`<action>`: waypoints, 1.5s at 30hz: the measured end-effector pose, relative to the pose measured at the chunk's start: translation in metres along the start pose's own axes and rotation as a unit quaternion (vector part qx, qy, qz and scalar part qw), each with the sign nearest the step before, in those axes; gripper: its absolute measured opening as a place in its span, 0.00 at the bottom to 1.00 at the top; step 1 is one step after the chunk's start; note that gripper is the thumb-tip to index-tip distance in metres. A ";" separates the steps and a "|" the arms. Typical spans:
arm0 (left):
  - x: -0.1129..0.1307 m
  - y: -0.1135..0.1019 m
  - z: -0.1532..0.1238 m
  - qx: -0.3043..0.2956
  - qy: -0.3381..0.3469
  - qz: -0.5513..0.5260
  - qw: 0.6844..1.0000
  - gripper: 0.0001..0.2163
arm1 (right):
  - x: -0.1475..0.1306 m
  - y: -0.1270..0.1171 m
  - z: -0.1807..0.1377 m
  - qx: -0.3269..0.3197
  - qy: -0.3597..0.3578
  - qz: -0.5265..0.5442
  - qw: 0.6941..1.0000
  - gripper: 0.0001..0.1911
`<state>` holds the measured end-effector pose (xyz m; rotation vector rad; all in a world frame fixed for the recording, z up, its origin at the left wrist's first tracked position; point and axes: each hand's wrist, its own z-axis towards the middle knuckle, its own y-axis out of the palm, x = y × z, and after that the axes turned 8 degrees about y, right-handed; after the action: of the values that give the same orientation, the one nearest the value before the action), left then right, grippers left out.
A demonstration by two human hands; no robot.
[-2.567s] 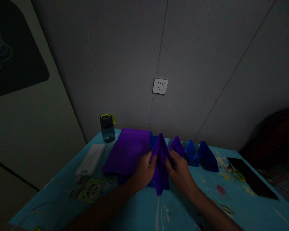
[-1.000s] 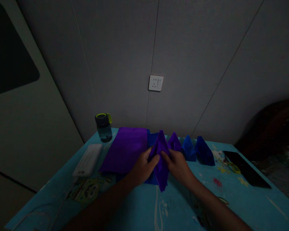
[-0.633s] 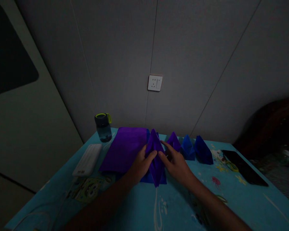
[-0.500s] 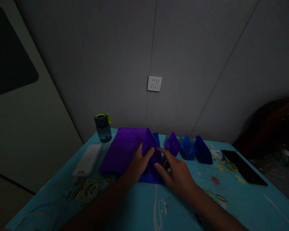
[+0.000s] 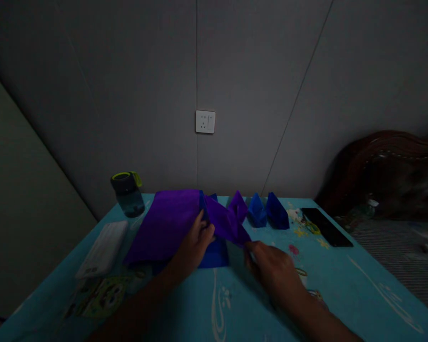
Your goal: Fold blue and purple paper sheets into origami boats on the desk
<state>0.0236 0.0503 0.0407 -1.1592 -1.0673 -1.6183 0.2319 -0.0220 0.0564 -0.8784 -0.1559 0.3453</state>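
A purple folded paper boat [image 5: 224,220] hangs tilted over the table, its lower right tip pinched between the thumb and fingers of my right hand [image 5: 271,266]. Just left of the boat is my left hand [image 5: 198,240], fingers apart and slightly curled; whether a fingertip touches the boat is hard to tell. Beneath my left hand lie a purple paper sheet [image 5: 169,221] and a blue sheet [image 5: 216,254]. Behind the held boat stands another purple paper boat [image 5: 238,205], partly covered by it. A blue boat [image 5: 257,213] and a dark blue boat [image 5: 277,212] follow to the right.
A water bottle [image 5: 128,194] and a white power bank [image 5: 103,249] are on the left. On the right lie a black tablet [image 5: 326,227] and green-handled scissors [image 5: 313,228]. A wall with a socket [image 5: 205,122] rises behind the patterned tablecloth [image 5: 249,308].
The paper boat has gone from upright between both hands to tilted, with my right hand gripping its tip. My left hand has loosened from it. The view has turned to the right.
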 end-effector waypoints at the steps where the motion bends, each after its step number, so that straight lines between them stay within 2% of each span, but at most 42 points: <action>1: 0.000 -0.003 -0.003 -0.005 0.020 0.040 0.999 0.31 | 0.019 -0.006 -0.004 0.020 0.034 -0.019 0.999 0.11; 3: 0.001 -0.011 -0.009 -0.039 0.069 0.130 0.988 0.26 | 0.059 -0.016 -0.012 0.074 0.133 -0.072 0.986 0.12; 4: 0.001 -0.015 -0.011 -0.062 0.098 0.176 0.977 0.22 | 0.080 -0.019 -0.016 0.093 0.198 -0.109 0.970 0.14; 7: 0.002 -0.026 -0.014 -0.079 0.233 0.311 0.918 0.09 | 0.129 -0.014 -0.026 0.064 0.319 -0.171 0.930 0.17; 9: 0.000 -0.031 -0.014 -0.060 0.311 0.374 0.872 0.08 | 0.148 -0.004 -0.033 0.013 0.356 -0.187 0.916 0.17; 11: -0.004 -0.033 -0.014 -0.053 0.359 0.409 0.837 0.07 | 0.157 0.007 -0.038 -0.029 0.384 -0.189 0.903 0.16; 16: -0.010 -0.033 -0.019 -0.079 0.412 0.438 0.795 0.07 | 0.164 0.020 -0.045 -0.069 0.403 -0.179 0.895 0.16; 26: -0.010 -0.029 -0.023 -0.083 0.448 0.441 0.773 0.06 | 0.168 0.025 -0.052 -0.148 0.395 -0.178 0.889 0.17; 31: -0.010 -0.031 -0.027 -0.077 0.459 0.439 0.769 0.06 | 0.166 0.023 -0.054 -0.137 0.386 -0.186 0.893 0.16; 37: -0.007 -0.028 -0.028 -0.077 0.459 0.435 0.771 0.06 | 0.173 0.023 -0.060 -0.094 0.411 -0.155 0.893 0.18; 45: -0.008 -0.028 -0.028 -0.084 0.444 0.445 0.773 0.06 | 0.169 0.020 -0.059 -0.134 0.425 -0.157 0.881 0.19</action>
<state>-0.0075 0.0329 0.0225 -0.6452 0.2611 -1.1990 0.4010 0.0076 0.0028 -1.1870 0.4805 -0.3943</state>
